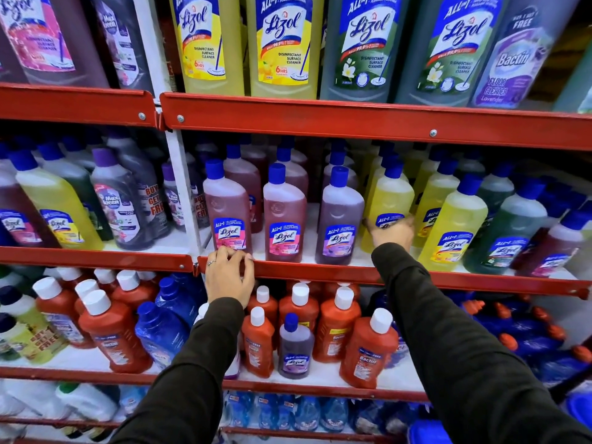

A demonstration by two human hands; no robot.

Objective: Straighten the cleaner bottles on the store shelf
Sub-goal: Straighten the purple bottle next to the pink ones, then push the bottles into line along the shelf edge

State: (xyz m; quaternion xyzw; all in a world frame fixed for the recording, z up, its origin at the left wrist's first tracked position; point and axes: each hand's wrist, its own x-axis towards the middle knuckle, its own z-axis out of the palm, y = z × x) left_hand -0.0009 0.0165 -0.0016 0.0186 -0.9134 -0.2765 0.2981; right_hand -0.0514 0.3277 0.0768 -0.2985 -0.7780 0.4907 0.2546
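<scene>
The middle shelf (320, 273) of the red store rack carries a front row of blue-capped Lizol cleaner bottles standing upright along its front edge. The left hand (229, 280) rests over the red front lip at the shelf's left end, fingers spread and curled, fingertips touching the base of the pink-label Lizol bottle (228, 208); it closes on nothing. A second pink-label bottle (284, 216) and a lavender-label bottle (339, 219) stand just to the right, between the two hands and untouched. The right hand (392, 232), blurred, reaches over the lip and lies against the lower label of the yellow Lizol bottle (387, 208); whether its fingers grip the bottle cannot be determined. More yellow and green bottles stand toward the shelf's right end. Both arms wear dark sleeves (448, 347). The shelf below holds red Bactin bottles (368, 350) with white caps.
</scene>
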